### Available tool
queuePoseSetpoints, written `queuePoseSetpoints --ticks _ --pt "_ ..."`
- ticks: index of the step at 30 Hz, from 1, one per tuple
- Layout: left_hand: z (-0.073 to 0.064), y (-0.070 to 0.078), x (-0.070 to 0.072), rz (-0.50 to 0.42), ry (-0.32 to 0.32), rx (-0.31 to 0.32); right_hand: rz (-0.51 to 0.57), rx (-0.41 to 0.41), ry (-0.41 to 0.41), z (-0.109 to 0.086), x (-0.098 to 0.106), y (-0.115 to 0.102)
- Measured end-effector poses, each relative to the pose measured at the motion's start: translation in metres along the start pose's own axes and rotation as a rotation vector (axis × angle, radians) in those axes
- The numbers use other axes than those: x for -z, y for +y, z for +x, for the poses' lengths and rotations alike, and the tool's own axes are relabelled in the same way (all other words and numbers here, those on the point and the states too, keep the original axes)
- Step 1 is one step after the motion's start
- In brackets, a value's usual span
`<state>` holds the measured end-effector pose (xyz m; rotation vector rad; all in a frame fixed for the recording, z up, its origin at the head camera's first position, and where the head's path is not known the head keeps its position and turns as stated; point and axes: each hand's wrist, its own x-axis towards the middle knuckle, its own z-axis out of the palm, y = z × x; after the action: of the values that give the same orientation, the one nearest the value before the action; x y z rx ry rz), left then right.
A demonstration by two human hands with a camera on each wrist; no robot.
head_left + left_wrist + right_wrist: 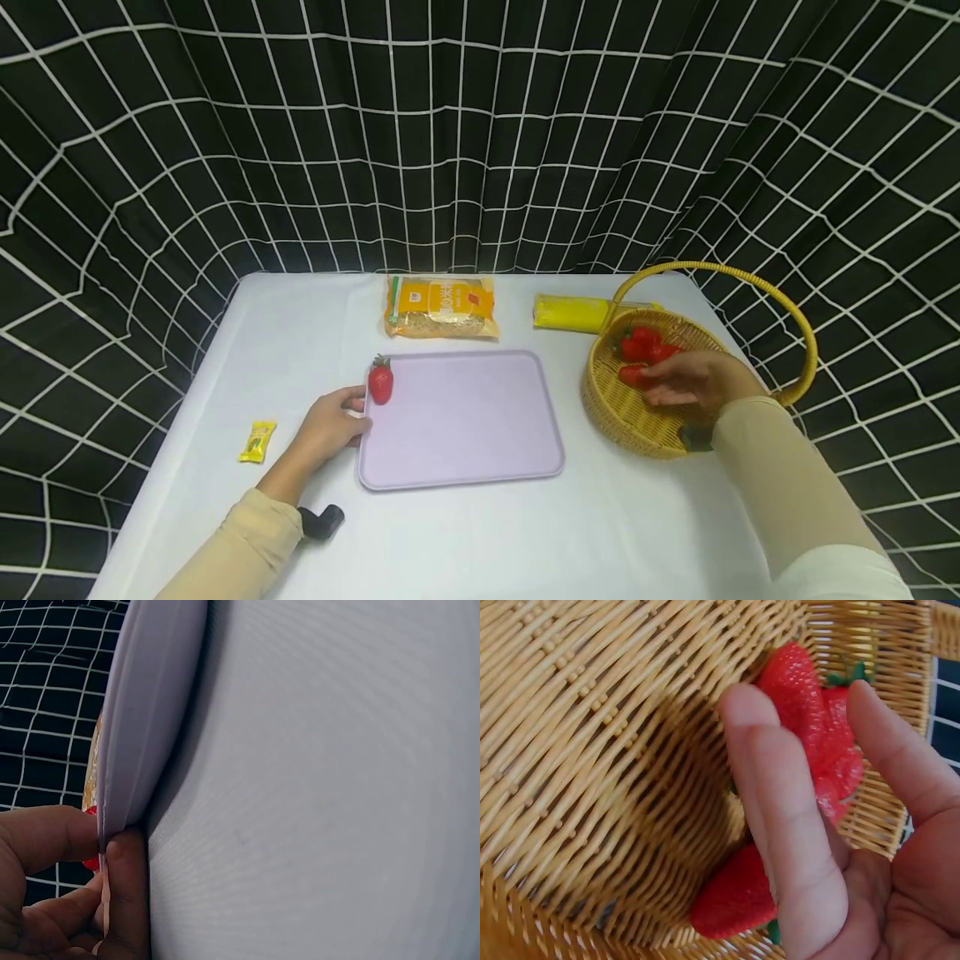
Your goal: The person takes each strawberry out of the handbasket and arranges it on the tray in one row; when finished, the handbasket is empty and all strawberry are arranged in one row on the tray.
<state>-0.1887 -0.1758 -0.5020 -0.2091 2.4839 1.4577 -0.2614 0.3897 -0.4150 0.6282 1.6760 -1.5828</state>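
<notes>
My left hand [330, 427] pinches the left edge of a lilac tray [465, 425]. In the left wrist view the thumb lies over the tray's rim [124, 765], with fingers beneath. A red strawberry [380, 383] with a green leafy top sits at the tray's upper left corner. Over on the right, my right hand [701, 379] reaches into a wicker basket [609, 417], thumb and fingers extended and spread apart. Several strawberries [641, 343] lie inside. The right wrist view has one strawberry [791, 682] between thumb and fingertips, and another strawberry [731, 900] partly hidden behind the fingers.
Behind the tray lies a bag of grain [441, 308]. A yellow packet [570, 312] is partly behind the basket, whose tall handle [798, 325] arches over the right side. A small yellow wrapped sweet [257, 442] lies left of my left hand. Black gridded curtain [465, 133] surrounds the table.
</notes>
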Motion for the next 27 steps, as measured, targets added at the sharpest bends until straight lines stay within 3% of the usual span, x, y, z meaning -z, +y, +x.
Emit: queuePoseSetpoints --ticks 9,14,22,27 --pt "0.0 -0.005 0.0 0.0 0.011 0.018 -0.053 -0.003 0.015 0.029 -0.018 -0.012" --pt "0.003 -0.001 0.0 -0.005 0.018 0.008 -0.085 -0.022 -0.044 0.037 -0.016 -0.017" --pt "0.001 0.002 0.001 0.003 0.016 0.008 -0.271 0.095 -0.091 0.014 0.003 -0.019" --pt "0.001 0.003 0.001 0.013 0.013 0.005 -0.329 0.18 -0.086 -0.023 -0.009 -0.038"
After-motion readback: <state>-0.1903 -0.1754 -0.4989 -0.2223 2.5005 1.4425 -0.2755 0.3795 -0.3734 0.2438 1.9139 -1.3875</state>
